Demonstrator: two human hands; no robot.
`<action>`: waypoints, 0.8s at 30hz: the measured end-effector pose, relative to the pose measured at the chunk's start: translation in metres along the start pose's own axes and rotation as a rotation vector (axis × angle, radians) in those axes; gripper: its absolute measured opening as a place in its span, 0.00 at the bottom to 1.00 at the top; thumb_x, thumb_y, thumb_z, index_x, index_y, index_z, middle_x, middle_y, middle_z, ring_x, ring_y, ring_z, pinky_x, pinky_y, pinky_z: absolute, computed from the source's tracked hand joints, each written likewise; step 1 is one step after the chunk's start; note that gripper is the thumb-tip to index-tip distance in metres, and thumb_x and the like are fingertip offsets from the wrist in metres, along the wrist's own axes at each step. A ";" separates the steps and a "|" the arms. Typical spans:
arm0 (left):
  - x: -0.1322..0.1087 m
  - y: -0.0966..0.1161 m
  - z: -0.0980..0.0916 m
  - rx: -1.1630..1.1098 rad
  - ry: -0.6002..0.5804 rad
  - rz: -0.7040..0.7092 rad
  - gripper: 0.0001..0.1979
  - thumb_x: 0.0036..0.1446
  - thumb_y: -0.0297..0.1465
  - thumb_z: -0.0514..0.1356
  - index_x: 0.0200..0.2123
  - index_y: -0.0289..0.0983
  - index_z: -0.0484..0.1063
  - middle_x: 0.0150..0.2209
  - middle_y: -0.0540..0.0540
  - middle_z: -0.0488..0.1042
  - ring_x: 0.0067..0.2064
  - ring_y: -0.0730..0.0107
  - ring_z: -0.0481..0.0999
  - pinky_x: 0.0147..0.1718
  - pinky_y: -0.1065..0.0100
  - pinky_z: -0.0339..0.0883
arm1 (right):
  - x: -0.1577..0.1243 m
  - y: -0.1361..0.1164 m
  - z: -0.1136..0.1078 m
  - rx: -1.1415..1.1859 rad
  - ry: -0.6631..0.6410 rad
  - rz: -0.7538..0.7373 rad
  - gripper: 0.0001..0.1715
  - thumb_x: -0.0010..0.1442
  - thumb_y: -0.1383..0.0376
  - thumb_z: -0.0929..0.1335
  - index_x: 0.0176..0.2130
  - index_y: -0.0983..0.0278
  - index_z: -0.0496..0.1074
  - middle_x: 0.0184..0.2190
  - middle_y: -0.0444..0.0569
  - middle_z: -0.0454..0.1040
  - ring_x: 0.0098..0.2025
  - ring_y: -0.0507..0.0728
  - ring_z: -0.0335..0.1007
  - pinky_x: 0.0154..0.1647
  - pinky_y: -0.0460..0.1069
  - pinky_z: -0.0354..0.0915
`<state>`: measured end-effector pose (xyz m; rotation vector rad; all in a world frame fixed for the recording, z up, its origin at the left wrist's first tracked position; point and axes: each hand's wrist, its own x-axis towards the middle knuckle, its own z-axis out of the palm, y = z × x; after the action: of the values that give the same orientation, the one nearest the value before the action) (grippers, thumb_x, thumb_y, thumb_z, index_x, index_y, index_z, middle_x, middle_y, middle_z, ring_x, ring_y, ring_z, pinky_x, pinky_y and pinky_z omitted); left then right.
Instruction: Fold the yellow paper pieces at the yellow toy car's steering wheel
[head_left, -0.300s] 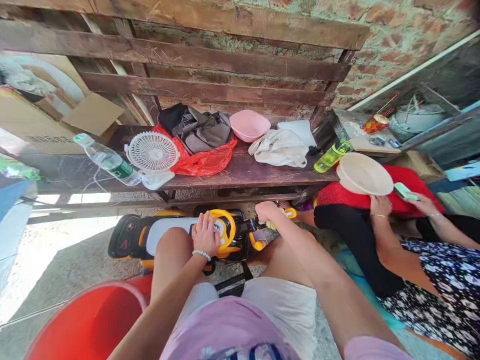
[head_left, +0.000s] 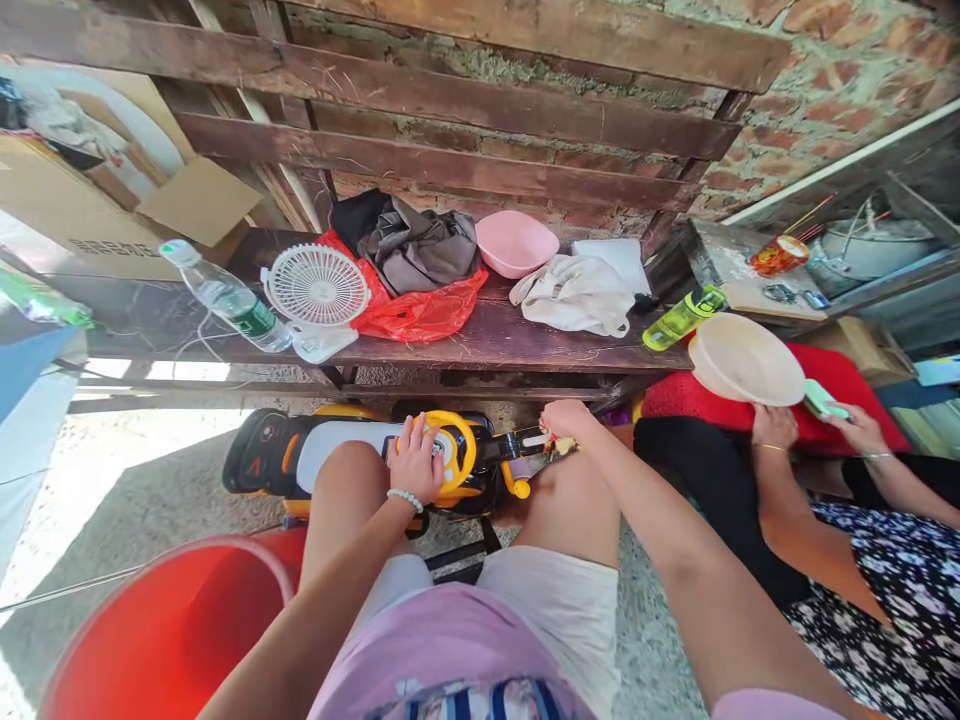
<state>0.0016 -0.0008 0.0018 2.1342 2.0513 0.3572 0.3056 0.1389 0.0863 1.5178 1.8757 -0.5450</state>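
A red plastic tub (head_left: 169, 640) is sitting at the lower left on the concrete floor (head_left: 135, 500), while a water bottle (head_left: 229, 308), a white mesh fan (head_left: 316, 285) and a red plastic bag (head_left: 424, 312) are lying along the wooden bench (head_left: 487, 338), with grey clothes (head_left: 416, 245), a pink bowl (head_left: 516, 243) and a white cloth (head_left: 574, 295) beside them. A black-and-yellow ride-on toy (head_left: 337, 450) is standing on the floor just below the bench, past the person's knees. The person's left hand (head_left: 415, 460) is resting on its yellow steering wheel (head_left: 456, 450), though the grip is hard to judge, and the right hand (head_left: 566, 425), well apart, is closing around a small knife (head_left: 529, 466). Further right, a seated person's hands (head_left: 774, 425) are holding a beige bowl (head_left: 746, 358) above a red cushion (head_left: 840, 395)
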 end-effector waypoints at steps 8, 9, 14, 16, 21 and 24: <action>0.000 -0.004 -0.005 -0.036 -0.007 0.005 0.26 0.65 0.35 0.53 0.64 0.37 0.72 0.75 0.39 0.57 0.76 0.43 0.52 0.67 0.41 0.54 | 0.027 -0.005 -0.018 -0.064 -0.022 0.086 0.28 0.52 0.61 0.77 0.51 0.70 0.83 0.50 0.68 0.82 0.53 0.67 0.81 0.47 0.51 0.72; -0.001 -0.005 -0.006 -0.041 -0.010 0.002 0.25 0.65 0.35 0.53 0.64 0.38 0.72 0.75 0.39 0.57 0.76 0.43 0.52 0.67 0.41 0.54 | 0.032 -0.017 -0.020 -0.060 -0.039 0.052 0.27 0.51 0.62 0.78 0.50 0.70 0.84 0.49 0.67 0.83 0.52 0.66 0.81 0.47 0.50 0.72; -0.002 -0.005 -0.007 -0.038 -0.002 0.015 0.25 0.65 0.34 0.53 0.63 0.38 0.72 0.75 0.39 0.58 0.76 0.45 0.52 0.67 0.43 0.54 | 0.050 -0.097 -0.026 -0.002 -0.143 -0.233 0.19 0.52 0.67 0.75 0.46 0.58 0.86 0.44 0.50 0.86 0.47 0.57 0.82 0.43 0.44 0.69; -0.002 -0.006 -0.007 -0.034 -0.002 0.022 0.25 0.65 0.34 0.53 0.63 0.38 0.73 0.75 0.39 0.58 0.76 0.45 0.52 0.67 0.43 0.55 | 0.052 -0.120 -0.025 0.003 -0.176 -0.341 0.22 0.52 0.69 0.74 0.47 0.55 0.86 0.44 0.47 0.86 0.44 0.56 0.81 0.41 0.44 0.68; -0.002 -0.008 -0.007 -0.037 -0.021 0.033 0.25 0.65 0.34 0.53 0.63 0.37 0.72 0.74 0.38 0.59 0.76 0.44 0.53 0.66 0.43 0.55 | 0.056 -0.109 -0.022 -0.057 -0.170 -0.325 0.23 0.53 0.71 0.74 0.48 0.57 0.85 0.46 0.49 0.86 0.45 0.58 0.82 0.42 0.46 0.69; -0.002 -0.008 -0.008 -0.054 -0.026 0.045 0.26 0.65 0.35 0.53 0.63 0.37 0.72 0.74 0.37 0.59 0.76 0.44 0.52 0.66 0.43 0.55 | 0.053 -0.065 -0.020 -0.085 -0.152 -0.194 0.19 0.54 0.71 0.74 0.46 0.62 0.86 0.46 0.55 0.85 0.48 0.61 0.82 0.45 0.48 0.70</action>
<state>-0.0085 -0.0026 0.0068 2.1453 1.9600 0.3843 0.2321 0.1737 0.0578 1.2129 1.9122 -0.6415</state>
